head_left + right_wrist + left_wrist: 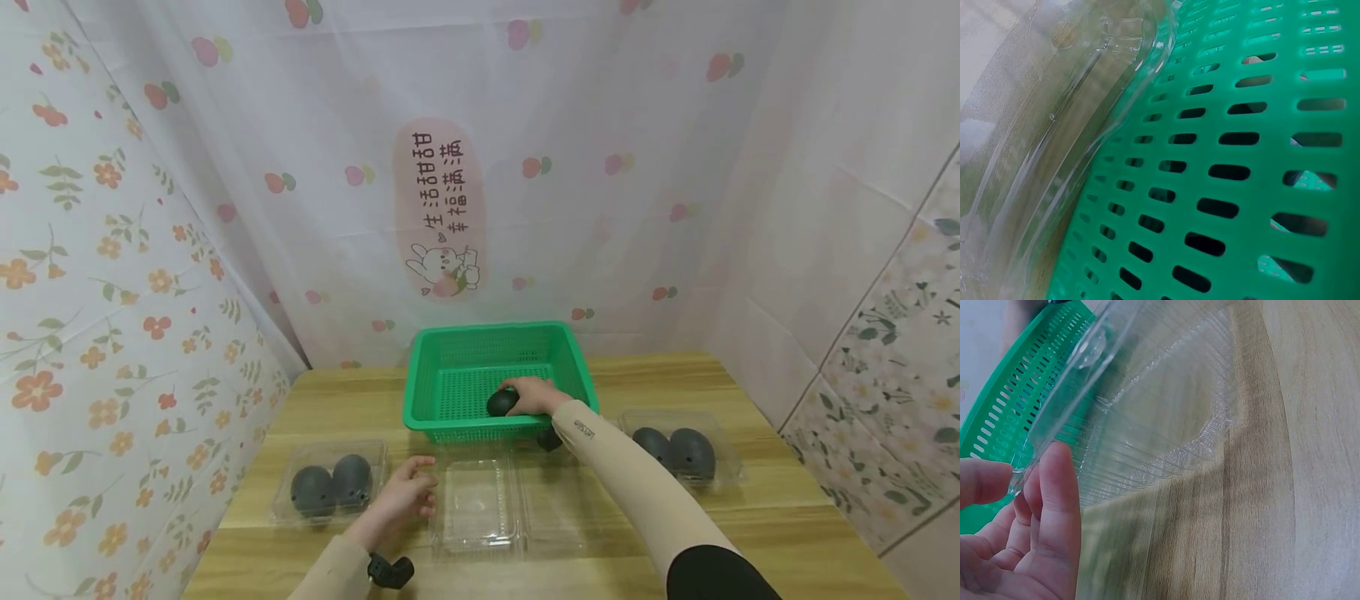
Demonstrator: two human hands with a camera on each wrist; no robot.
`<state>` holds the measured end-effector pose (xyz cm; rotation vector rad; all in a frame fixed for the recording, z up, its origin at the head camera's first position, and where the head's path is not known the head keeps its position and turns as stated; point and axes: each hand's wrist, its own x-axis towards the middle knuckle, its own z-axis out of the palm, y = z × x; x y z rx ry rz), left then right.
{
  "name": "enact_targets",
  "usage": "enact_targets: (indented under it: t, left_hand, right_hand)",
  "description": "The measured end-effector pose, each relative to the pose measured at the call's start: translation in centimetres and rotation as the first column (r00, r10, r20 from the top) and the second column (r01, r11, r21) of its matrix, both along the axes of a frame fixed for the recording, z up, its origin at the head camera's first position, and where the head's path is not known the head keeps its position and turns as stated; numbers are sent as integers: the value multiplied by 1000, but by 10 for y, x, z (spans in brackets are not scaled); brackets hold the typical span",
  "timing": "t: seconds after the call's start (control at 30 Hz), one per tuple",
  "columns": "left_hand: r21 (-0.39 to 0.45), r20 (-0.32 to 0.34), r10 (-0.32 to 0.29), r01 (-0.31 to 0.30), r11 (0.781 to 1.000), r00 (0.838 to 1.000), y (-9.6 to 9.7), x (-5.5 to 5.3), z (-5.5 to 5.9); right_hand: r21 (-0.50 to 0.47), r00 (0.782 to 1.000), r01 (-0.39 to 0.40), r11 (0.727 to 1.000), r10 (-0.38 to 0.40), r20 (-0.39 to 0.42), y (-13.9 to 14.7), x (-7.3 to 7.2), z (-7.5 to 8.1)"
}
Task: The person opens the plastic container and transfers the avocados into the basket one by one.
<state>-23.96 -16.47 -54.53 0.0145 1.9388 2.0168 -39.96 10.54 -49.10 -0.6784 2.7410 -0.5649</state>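
Note:
My right hand [534,395] reaches over the near rim of the green plastic basket [416,392] and grips a dark egg-shaped object [502,403] inside it. In the right wrist view, the basket's slotted wall [1210,156] hides that hand. At the near side of the basket, a clear plastic clamshell box [477,508] lies open on the table. My left hand [405,493] is at its left side. The left wrist view shows the thumb [982,482] and forefinger [1059,478] pinching the edge of the clear plastic.
Closed clear boxes stand on both sides, the left one [384,454] and the right one [731,467], each with two dark rounded objects inside. Beneath everything is a wood-grain table [247,533]. A printed curtain [600,250] hangs behind it, close to the basket.

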Motion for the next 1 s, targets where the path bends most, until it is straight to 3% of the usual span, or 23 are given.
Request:
enact_targets:
  t: [1.0]
  left_hand:
    - [9,11,4,-4,1000,1000,0,0,0]
  right_hand:
    - [37,1000,7,999,-7,21,-1,2,2]
